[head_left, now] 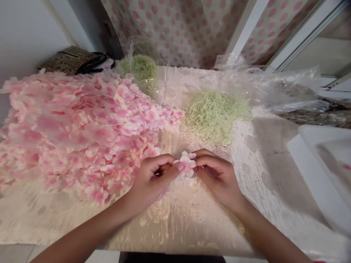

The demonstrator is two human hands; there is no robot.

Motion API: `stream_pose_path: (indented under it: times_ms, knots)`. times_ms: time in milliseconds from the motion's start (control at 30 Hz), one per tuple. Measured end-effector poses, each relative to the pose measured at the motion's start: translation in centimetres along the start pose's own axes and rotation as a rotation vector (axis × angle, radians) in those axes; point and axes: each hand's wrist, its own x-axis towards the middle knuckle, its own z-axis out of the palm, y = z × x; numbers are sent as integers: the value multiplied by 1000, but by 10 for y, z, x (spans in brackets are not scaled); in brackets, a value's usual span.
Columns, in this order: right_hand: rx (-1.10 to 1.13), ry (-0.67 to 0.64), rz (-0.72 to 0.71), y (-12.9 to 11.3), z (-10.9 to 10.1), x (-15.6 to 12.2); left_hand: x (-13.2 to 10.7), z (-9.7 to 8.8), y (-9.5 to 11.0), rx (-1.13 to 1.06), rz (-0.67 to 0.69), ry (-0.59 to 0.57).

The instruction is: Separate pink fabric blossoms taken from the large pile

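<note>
Between my hands, above the front middle of the table, is a small pale pink artificial flower (187, 165) with a darker pink centre. My left hand (155, 175) pinches its left side between thumb and forefinger. At the flower's right edge, my right hand (215, 175) is closed in a pinch; a thin pale bit shows at its fingertips, too small to name. A big heap of loose pink fabric flowers (86, 120) spreads to the left of my hands. Just beyond them lies a tangled pile of thin light-green pieces (215, 113).
A clear bag (143, 73) of more green pieces stands at the back beside a patterned handbag (69, 59). Crumpled clear plastic (280, 87) lies back right. A white tub (312, 178) with a few pink bits stands right, on the cloth-covered table (189, 228).
</note>
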Motion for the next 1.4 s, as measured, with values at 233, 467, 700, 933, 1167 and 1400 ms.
stream_pose_path:
  times_ms: [233,467,700,933,1167,1400]
  knots:
    - [73,-32,127,-4,3,-10,4,3,-10,94,21,43]
    - [95,66,196,2,13,-13,4,6,-11,163,49,85]
    - [161,71,249,0,10,-7,9,3,-7,-74,-215,-72]
    - [227,104,290,-1,10,-6,11,2,-1,-151,-337,-109]
    - [237,79,344,0,9,-5,12,4,-2,-207,-390,-138]
    - [196,33,345,1,9,-5,12,3,-4,-202,-392,-174]
